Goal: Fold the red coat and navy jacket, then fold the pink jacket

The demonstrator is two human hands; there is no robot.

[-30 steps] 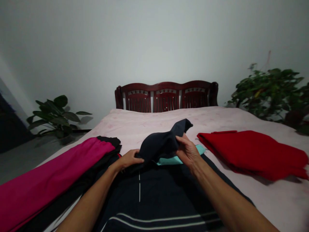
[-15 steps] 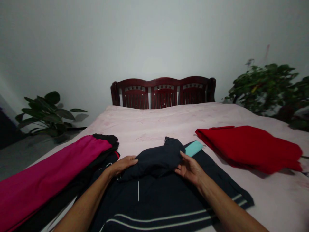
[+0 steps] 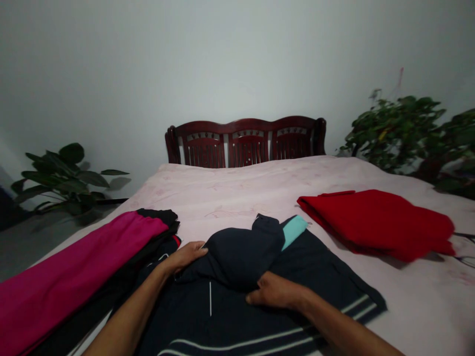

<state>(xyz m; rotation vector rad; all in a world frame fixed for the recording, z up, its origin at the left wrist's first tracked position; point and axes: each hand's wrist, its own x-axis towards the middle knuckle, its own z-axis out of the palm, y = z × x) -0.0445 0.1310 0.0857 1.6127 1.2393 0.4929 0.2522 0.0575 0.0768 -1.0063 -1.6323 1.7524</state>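
Note:
A dark navy garment (image 3: 237, 311) with thin white stripes lies spread on the bed in front of me. Its upper part is folded over into a bunched hump (image 3: 237, 252), with a turquoise patch (image 3: 293, 230) showing at the far right of it. My left hand (image 3: 183, 256) rests at the hump's left edge, fingers stretched out on the cloth. My right hand (image 3: 272, 292) lies low against the near side of the hump, fingers together and pressing on the fabric.
A magenta cloth (image 3: 74, 277) over black clothes (image 3: 159, 217) lies at the left. A folded red garment (image 3: 374, 222) lies at the right. The pink bed sheet (image 3: 241, 190) runs to a dark wooden headboard (image 3: 245, 143). Potted plants (image 3: 404, 131) stand on both sides.
The raised flap of navy cloth has come down onto the garment. My right hand let go of its top and moved toward me to the near side of the hump.

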